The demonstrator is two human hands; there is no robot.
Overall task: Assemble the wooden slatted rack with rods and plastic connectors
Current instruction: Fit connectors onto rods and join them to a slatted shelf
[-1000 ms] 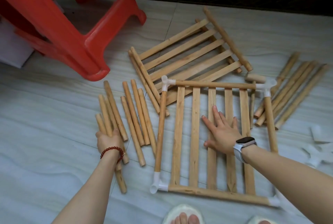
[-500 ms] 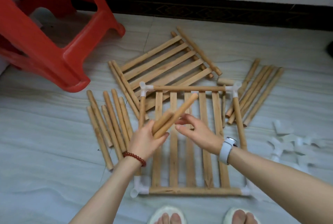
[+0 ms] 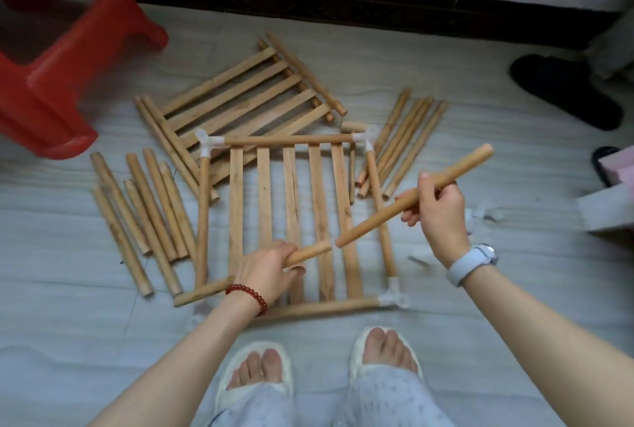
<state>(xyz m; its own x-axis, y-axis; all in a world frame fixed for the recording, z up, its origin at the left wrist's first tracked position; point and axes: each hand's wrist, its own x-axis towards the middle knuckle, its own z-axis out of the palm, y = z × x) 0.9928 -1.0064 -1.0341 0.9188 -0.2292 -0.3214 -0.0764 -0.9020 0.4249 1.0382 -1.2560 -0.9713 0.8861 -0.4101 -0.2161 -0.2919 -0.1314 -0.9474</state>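
I held one rod in each hand above the framed slat panel (image 3: 291, 220), which lay flat on the floor just ahead of my feet. My right hand (image 3: 437, 210) was wrapped around the longer rod (image 3: 411, 198) a little past its middle; that rod ran on a slant, its low end pointing down-left and its high end up-right, clear of everything. My left hand (image 3: 269, 270) gripped the second rod (image 3: 308, 252), whose free end poked up-right from my fist while its other end stuck out low on the left near the panel's front corner. The two free ends nearly met over the slats, a small gap between them.

The front-right corner connector (image 3: 394, 298) lay below and slightly left of my right hand, so that hand looked the nearer one; I judged the rod would have to swing upright to enter a socket there. The front-left connector (image 3: 199, 317) was blurred and mostly hidden by my left forearm. Loose rods (image 3: 137, 220) crowded the floor to the left, more rods (image 3: 404, 141) lay beyond the far-right corner, and spare white connectors (image 3: 487, 214) lay to the right, so open room was mainly above the panel.
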